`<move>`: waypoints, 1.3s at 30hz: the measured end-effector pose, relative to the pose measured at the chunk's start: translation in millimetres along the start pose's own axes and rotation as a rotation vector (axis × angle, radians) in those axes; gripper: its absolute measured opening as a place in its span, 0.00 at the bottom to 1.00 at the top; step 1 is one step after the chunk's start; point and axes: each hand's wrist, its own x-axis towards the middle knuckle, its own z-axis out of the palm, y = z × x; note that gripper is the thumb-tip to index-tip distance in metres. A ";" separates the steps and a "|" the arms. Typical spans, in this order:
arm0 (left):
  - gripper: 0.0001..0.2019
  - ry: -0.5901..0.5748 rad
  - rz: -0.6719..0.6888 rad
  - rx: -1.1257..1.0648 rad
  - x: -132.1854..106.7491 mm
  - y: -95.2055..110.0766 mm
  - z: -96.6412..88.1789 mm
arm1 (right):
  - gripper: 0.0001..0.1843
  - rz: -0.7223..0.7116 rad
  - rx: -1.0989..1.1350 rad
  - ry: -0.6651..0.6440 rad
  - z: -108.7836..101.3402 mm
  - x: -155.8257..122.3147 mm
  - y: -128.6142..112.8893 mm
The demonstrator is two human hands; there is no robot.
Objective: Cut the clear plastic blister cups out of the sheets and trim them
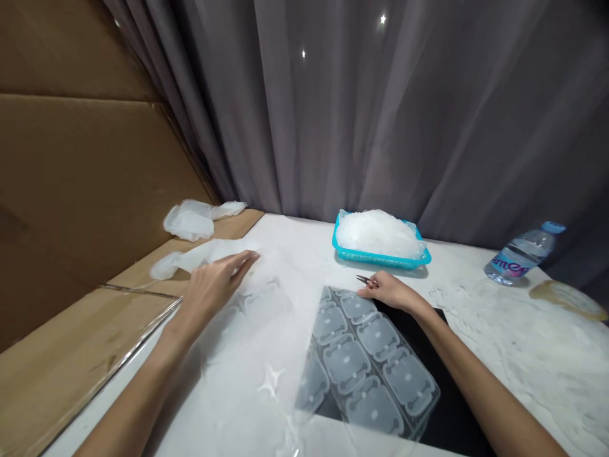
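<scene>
My right hand (391, 292) is closed round a pair of dark-tipped tweezers (365, 280), pointing left. It rests at the far edge of a clear plastic tray (346, 362) with several rounded compartments, lying partly on a black sheet (459, 406). My left hand (221, 279) has its thumb and fingers pinched at the far left corner of a clear moulded plastic sheet (252, 374). That sheet is blurred, with star-shaped glints, and lies left of the compartment tray. Whatever small thing may sit between the left fingertips is too blurred to tell.
A blue basket (380, 257) heaped with white material stands at the back. On the right are a water bottle (521, 254), a round yellowish lid-like piece (568, 299) and spread translucent film (537, 355). White pieces (189, 220) lie on cardboard (118, 298) at the left.
</scene>
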 end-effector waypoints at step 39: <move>0.24 -0.956 -0.336 -2.390 -32.9 184.5 6.0 | 0.24 -0.354 0.670 -0.041 -51.7 -68.2 -74.8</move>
